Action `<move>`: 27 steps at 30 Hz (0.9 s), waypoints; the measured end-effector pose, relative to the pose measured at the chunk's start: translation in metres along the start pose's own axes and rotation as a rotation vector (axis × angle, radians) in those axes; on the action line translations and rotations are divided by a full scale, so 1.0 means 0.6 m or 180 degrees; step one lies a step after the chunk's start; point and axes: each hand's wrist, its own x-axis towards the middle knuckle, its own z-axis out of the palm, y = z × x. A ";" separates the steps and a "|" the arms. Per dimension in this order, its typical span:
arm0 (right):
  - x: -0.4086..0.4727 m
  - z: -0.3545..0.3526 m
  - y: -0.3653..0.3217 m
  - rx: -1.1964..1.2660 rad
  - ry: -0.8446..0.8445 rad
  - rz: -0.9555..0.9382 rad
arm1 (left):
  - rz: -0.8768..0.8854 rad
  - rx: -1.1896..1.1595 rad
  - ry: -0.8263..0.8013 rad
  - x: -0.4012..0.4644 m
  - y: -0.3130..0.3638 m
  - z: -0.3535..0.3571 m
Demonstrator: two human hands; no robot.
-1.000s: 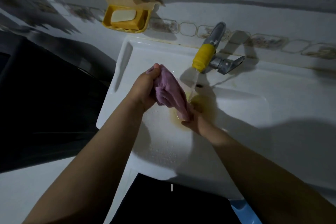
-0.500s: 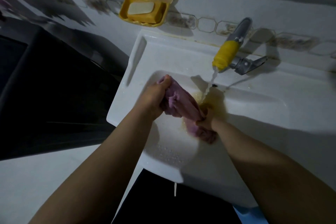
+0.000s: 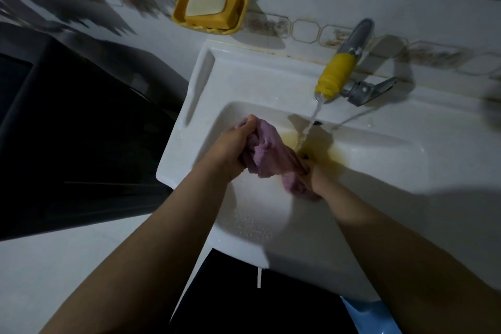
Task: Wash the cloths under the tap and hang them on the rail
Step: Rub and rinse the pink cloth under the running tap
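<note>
Centrally in the frame, two bare forearms reach up from the bottom edge into a white sink (image 3: 379, 122). Both hands hold one purple cloth (image 3: 268, 154), bunched and twisted between them over the basin. The left hand (image 3: 230, 149), left of centre, has its fingers curled tightly round the upper end of the cloth. The right hand (image 3: 315, 173), just right of centre, grips the lower end, and a small tail of cloth hangs out below it. A thin stream of water (image 3: 309, 127) falls from the tap (image 3: 339, 76) (metal, with a yellow sleeve on its spout) at upper right, landing just beside the cloth on a yellowish stain in the basin. At upper centre a yellow soap dish (image 3: 208, 23) on the tiled wall holds a pale bar of soap (image 3: 206, 5).
</note>
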 end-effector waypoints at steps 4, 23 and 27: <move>-0.083 -0.025 -0.050 0.0890 -0.0330 -0.0049 | -0.0243 -0.0465 -0.0077 0.006 0.002 0.002; -0.228 -0.130 -0.227 0.1690 0.1905 -0.0774 | -0.0239 0.0014 0.0256 -0.007 0.019 0.179; -0.237 -0.102 -0.236 0.1219 0.1784 -0.0756 | 0.0281 0.0137 0.0469 0.009 0.029 0.164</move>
